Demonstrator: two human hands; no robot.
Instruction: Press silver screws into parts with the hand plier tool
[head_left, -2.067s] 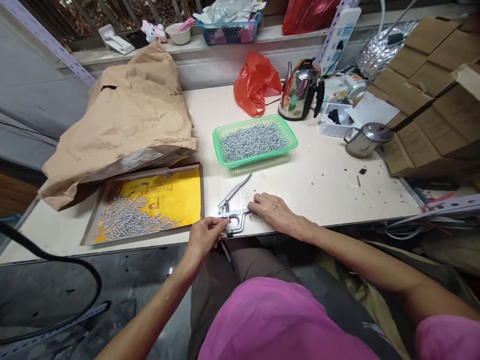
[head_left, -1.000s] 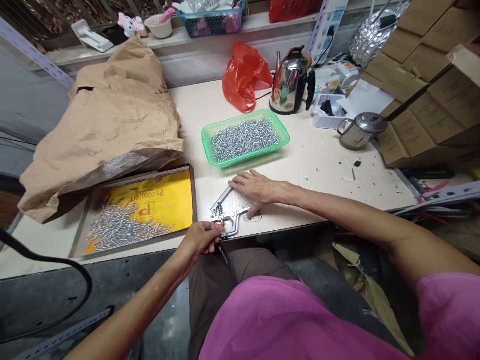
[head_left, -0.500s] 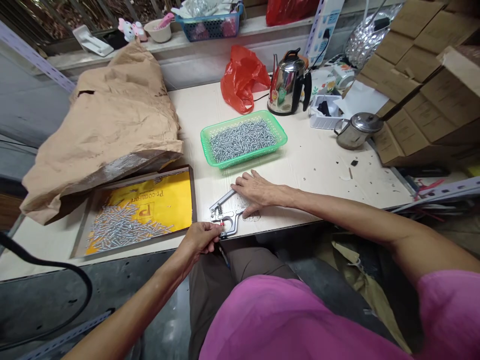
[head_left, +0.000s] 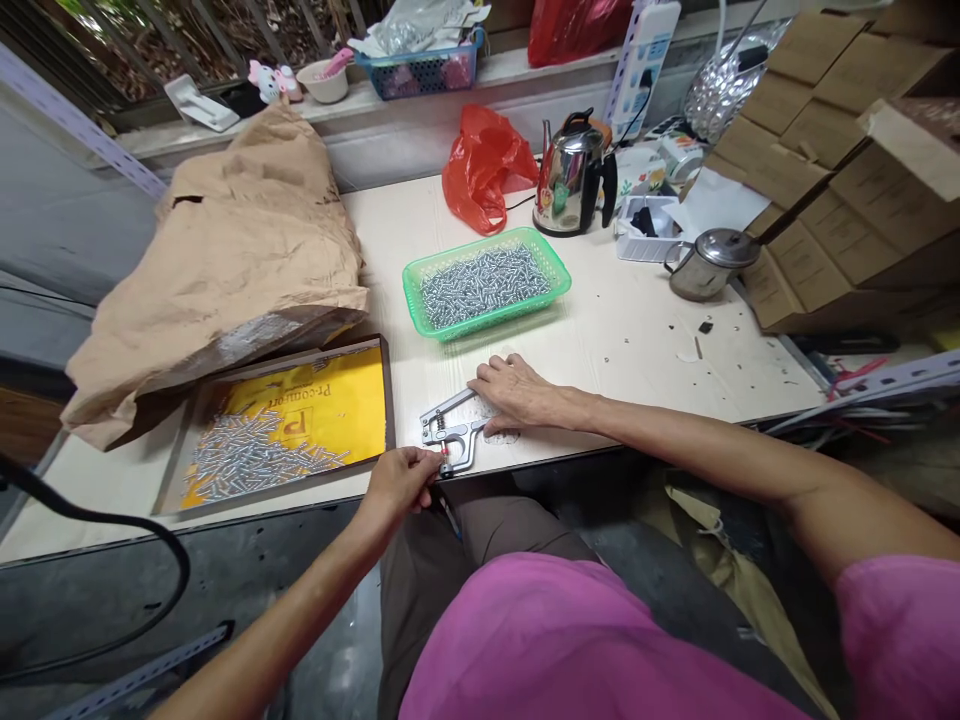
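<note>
A pair of silver hand-press pliers (head_left: pixel 466 430), like snap-fastener pliers, lies at the table's front edge with a spring between its handles. My right hand (head_left: pixel 514 393) is closed round the handle ends, fingers over the upper handle and thumb at the lower one. At the jaw end, my left hand (head_left: pixel 401 480) pinches with thumb and forefinger beside a small red part. Whatever those fingertips hold is too small and hidden to make out. Small metal pins or screws fill a green basket (head_left: pixel 486 325) beyond the pliers. Longer metal pins (head_left: pixel 247 455) are heaped on the left tray.
The shallow tray (head_left: pixel 388 400) has a yellow lining. Behind it lies a large brown paper sack (head_left: pixel 232 240). A red plastic bag (head_left: pixel 480 165), a steel kettle (head_left: pixel 574 180), a lidded metal cup (head_left: pixel 705 275) and stacked cardboard boxes (head_left: pixel 832 170) stand farther back and right.
The fingers of my right hand have drawn in slightly, and the upper handle sits a little lower. My left hand keeps its pinch at the jaws. The view has shifted slightly.
</note>
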